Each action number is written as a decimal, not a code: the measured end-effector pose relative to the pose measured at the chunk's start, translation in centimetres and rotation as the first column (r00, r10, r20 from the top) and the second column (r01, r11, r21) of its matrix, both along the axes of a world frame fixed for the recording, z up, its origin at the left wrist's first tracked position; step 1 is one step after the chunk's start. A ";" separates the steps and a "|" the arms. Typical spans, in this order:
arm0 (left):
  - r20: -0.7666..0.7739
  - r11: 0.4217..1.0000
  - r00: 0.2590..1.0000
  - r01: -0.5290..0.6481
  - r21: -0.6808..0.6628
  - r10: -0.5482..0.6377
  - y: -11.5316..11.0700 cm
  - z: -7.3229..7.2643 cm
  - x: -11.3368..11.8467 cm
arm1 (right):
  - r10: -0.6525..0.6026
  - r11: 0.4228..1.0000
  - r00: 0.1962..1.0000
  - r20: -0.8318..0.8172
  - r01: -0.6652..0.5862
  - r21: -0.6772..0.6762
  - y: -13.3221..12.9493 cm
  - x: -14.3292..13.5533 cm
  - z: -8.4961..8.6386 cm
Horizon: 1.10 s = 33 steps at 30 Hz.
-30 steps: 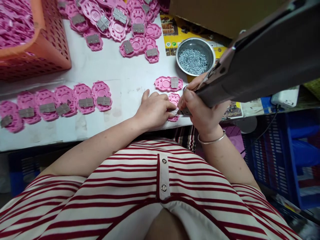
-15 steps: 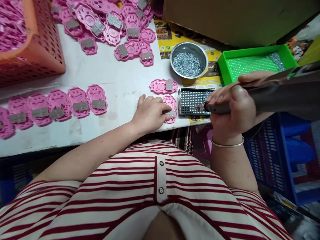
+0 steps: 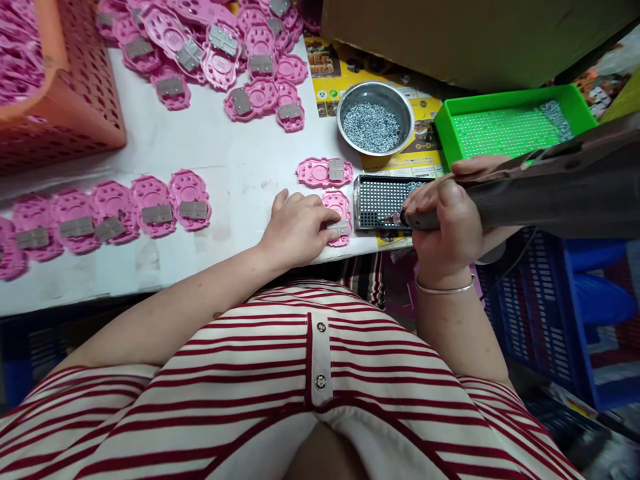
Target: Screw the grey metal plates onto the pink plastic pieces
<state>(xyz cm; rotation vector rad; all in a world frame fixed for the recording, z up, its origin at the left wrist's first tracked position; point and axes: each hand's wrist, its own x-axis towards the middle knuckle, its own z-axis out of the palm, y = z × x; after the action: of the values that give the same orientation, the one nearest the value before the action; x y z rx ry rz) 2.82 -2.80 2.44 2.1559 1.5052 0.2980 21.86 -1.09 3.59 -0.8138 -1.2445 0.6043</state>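
My left hand (image 3: 299, 230) rests at the table's front edge, thumb and index finger gripping a pink plastic part (image 3: 337, 203) with a grey metal plate. My right hand (image 3: 445, 223) is wrapped round a dark power screwdriver (image 3: 540, 200). Its tip points left, over the near part of a black perforated tray (image 3: 377, 193) that holds small screws at its far right. Just beyond my left hand lies a second pink part (image 3: 317, 171) with a plate, turned sideways. A metal bowl (image 3: 375, 127) full of screws stands behind the black tray.
Several pink parts (image 3: 187, 193) stand in a row on the left. More are heaped (image 3: 220, 57) at the back, beside an orange basket (image 3: 85, 80). A green tray (image 3: 510, 120) and a cardboard box (image 3: 450, 33) are at the back right; blue crates (image 3: 530, 300) are below right.
My right hand and the screwdriver have moved left, bringing the tip further over the black tray. My left hand keeps its grip on the pink part. The view has shifted slightly.
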 end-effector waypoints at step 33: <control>0.062 0.990 0.994 0.085 0.114 -0.092 -0.6 -0.6 -1.8 | 0.256 0.966 0.966 -0.032 -0.256 -0.015 -2.2 -4.5 2.7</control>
<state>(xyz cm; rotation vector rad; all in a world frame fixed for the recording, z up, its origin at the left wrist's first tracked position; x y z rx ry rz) 1.06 -3.35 1.87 2.2683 1.3810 0.4278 17.40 -3.26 6.25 -0.6615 -1.3283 0.8354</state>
